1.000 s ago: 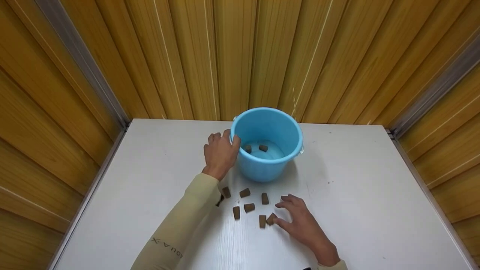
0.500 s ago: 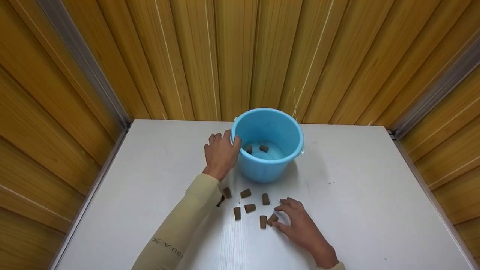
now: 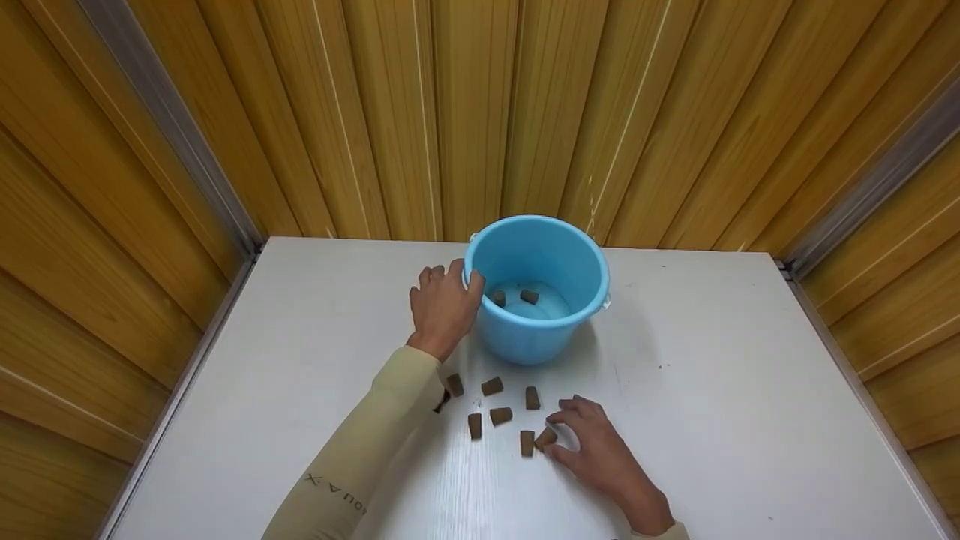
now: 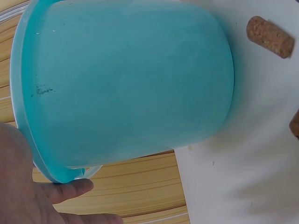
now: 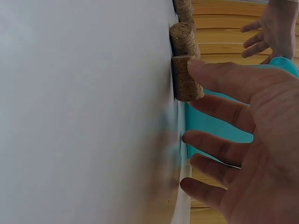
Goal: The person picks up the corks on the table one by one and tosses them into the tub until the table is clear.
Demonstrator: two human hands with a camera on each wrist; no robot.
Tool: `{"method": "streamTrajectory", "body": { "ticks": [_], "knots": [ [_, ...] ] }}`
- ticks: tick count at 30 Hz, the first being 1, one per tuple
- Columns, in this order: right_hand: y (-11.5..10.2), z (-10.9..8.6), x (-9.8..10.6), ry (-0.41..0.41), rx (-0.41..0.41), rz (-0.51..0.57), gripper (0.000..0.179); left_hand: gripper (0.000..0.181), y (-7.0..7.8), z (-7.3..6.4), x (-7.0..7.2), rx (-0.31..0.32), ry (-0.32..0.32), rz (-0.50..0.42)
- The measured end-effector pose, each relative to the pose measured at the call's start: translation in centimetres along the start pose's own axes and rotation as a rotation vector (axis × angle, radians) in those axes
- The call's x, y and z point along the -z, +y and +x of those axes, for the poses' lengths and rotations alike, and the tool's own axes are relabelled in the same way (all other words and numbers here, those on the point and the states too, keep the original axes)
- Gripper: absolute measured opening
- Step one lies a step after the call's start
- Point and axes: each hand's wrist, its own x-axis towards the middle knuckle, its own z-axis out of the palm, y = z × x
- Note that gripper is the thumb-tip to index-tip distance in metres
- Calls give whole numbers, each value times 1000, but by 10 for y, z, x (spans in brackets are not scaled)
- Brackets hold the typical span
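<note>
A light blue bucket [image 3: 525, 341] stands upright at the back of the white table, with two corks [image 3: 529, 297] visible on its floor. My left hand [image 3: 442, 307] holds its left rim, thumb over the edge; in the left wrist view two fingers [image 4: 70, 189] of that hand stretch out past the rim. At the front, my right hand [image 3: 600, 450] has thumb and index finger on a cork [image 5: 186, 84] lying on the table, its other fingers spread. Right beside it lies another cork [image 3: 527, 443]. Several more corks [image 3: 500, 415] lie between hand and bucket.
Wood-patterned panels [image 3: 472, 112] enclose the white table [image 3: 750, 420] at the back and both sides. Grey metal strips [image 3: 176, 135] run along the corners. A white handle mount [image 3: 605, 302] sticks out at the bucket's right side.
My right thumb and index finger have closed in on the nearest cork, the hand shifting slightly down. My left hand keeps its place on the bucket rim.
</note>
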Motion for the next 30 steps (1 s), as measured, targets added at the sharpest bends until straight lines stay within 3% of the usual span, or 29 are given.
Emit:
{"method": "streamTrajectory", "body": {
  "ticks": [10,30],
  "knots": [
    [-1,3,-2,-3,-18,-5,31,59,1,0,0,23,-18,-10],
    [5,0,-3,21,48,35,18,56,-1,0,0,11,-15,-25]
  ]
}}
